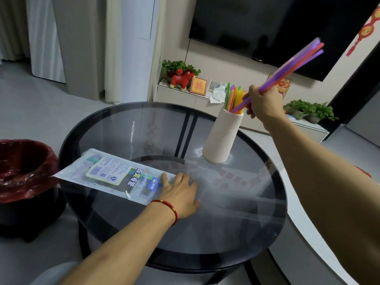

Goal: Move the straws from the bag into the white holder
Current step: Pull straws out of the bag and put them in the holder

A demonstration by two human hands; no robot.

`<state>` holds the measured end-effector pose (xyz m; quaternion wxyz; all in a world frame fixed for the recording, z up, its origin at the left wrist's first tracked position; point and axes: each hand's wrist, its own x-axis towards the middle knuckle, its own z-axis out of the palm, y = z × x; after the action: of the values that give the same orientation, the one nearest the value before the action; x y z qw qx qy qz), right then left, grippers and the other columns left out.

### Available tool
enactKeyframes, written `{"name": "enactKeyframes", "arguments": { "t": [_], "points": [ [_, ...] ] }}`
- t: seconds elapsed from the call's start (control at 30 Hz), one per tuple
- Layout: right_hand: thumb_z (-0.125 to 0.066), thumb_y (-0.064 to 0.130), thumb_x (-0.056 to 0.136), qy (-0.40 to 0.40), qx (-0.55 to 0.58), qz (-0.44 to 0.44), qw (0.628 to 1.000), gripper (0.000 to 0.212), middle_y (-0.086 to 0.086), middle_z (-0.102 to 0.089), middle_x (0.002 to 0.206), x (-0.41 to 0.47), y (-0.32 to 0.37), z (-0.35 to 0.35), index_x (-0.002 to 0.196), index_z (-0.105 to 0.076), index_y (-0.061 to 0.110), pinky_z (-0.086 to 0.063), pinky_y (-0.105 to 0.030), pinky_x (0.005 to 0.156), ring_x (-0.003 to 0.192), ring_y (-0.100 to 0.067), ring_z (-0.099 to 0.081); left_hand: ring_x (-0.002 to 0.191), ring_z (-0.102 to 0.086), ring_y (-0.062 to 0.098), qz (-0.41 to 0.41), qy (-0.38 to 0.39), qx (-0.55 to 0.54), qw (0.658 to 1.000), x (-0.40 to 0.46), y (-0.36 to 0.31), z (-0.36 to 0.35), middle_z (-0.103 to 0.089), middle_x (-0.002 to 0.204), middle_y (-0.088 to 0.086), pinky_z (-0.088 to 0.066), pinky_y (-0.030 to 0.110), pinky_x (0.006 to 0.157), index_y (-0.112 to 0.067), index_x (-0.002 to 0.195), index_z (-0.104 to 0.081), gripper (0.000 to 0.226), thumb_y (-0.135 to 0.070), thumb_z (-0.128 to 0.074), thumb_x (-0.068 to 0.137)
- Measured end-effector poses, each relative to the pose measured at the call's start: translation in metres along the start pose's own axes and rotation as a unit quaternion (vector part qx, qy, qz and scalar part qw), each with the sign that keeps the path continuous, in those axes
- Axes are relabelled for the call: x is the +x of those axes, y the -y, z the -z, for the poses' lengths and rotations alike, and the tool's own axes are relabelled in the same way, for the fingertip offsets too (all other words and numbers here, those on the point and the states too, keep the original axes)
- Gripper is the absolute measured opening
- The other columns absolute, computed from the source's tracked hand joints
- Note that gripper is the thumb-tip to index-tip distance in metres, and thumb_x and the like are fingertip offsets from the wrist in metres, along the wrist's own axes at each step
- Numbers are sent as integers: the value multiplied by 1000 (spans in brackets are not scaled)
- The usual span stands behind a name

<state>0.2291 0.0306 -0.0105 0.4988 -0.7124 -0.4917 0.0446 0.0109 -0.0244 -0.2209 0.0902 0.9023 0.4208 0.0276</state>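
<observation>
A dark bin [24,182] lined with a red bag stands on the grey floor, left of the left hand and just beside the round table [267,233]. The table's top is smoked glass with a black rim, and its black legs show through it. The flat plastic bag [111,177] lies on the glass, its far end reaching out over the rim toward the bin. The left hand [181,194] lies on the bag's near end, fingers spread flat and pinning it; a red cord circles the wrist. Beyond and to the right of that hand stands the white holder [222,138], ribbed, upright on the glass, with green, orange and yellow straws already in it. Just right of the holder's mouth, the right hand [265,103] is closed around a bundle of straws [296,64], purple and red, tilted with the low ends at the mouth. Behind are a low cabinet with potted plants and a dark wall screen [277,23].
</observation>
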Motion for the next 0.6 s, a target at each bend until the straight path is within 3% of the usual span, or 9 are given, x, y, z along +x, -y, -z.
{"name": "enactKeyframes", "arguments": {
  "t": [0.1, 0.23, 0.33, 0.47, 0.53, 0.6],
  "points": [
    [-49, 20, 105, 55, -55, -27, 997, 36, -14, -66, 72, 9, 2, -7, 105, -68, -11, -49, -22, 40, 48, -17, -59, 141, -22, 27, 1, 8, -7, 1000, 0, 0, 1, -34, 148, 10, -10, 69, 112, -19, 140, -41, 49, -44, -42, 97],
    [-51, 28, 106, 81, -147, -54, 984, 36, -7, -59, 73, 15, 4, -21, 112, -63, -6, -41, -17, 31, 51, -15, -55, 141, -22, 29, 3, 11, -4, 1000, 1, 0, 2, -33, 148, 11, -11, 69, 112, -18, 139, -40, 49, -43, -42, 97],
    [-52, 35, 106, 87, -171, -76, 978, 39, -6, -59, 83, 14, 0, -29, 121, -60, 1, -41, -22, 42, 57, -13, -53, 142, -19, 28, 5, 13, -7, 1000, 3, 0, 1, -32, 149, 10, -9, 70, 112, -19, 138, -41, 48, -43, -41, 96],
    [-65, 42, 97, 43, -127, -61, 989, 38, -1, -66, 75, 16, 4, -28, 105, -72, 6, -48, -23, 43, 52, -9, -56, 142, -18, 28, 3, 12, -5, 1000, 3, 0, 0, -30, 150, 9, -9, 71, 111, -20, 137, -42, 48, -44, -41, 95],
    [-68, 44, 94, 10, -106, -34, 994, 34, -4, -74, 82, 16, 9, -26, 88, -73, 11, -62, -32, 61, 60, -13, -64, 143, -18, 28, 1, 11, -6, 1000, 4, 1, -1, -29, 151, 9, -9, 71, 111, -21, 137, -42, 47, -44, -41, 95],
    [-71, 42, 91, -28, -98, -8, 995, 31, -8, -78, 94, 16, 14, -23, 88, -73, 11, -64, -42, 78, 76, -20, -71, 143, -18, 28, -1, 12, -8, 1000, 5, 1, 0, -28, 152, 9, -9, 71, 111, -21, 136, -42, 47, -43, -41, 95]
  ]
}}
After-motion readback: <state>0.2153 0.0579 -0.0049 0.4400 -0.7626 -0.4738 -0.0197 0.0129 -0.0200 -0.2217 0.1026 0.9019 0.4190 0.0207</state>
